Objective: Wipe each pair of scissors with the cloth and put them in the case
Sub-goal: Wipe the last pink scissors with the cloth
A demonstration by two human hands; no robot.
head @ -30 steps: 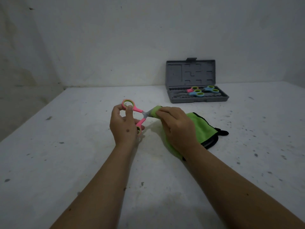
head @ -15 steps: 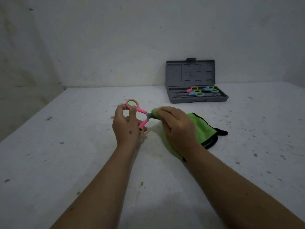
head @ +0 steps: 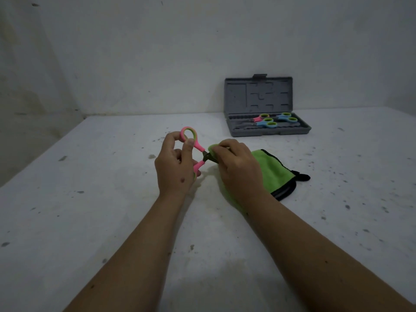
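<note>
My left hand [head: 174, 166] holds a pair of pink scissors [head: 195, 145] by the handles, one ring raised above the fingers. My right hand [head: 238, 167] pinches a fold of the green cloth [head: 273, 170] around the scissor blades, which are mostly hidden by cloth and fingers. The rest of the cloth, edged in black, trails on the white table to the right. At the back stands the open grey case [head: 270, 129] with its lid upright. Inside lie a pink pair [head: 260, 117] and two blue pairs of scissors [head: 267, 123].
The white table [head: 112, 199] is speckled with dark marks. It meets a pale wall behind the case and drops off along its left edge.
My left hand has tilted the scissors so the upper ring stands higher. My right hand has slid the cloth along the blades, baring the dark pivot.
</note>
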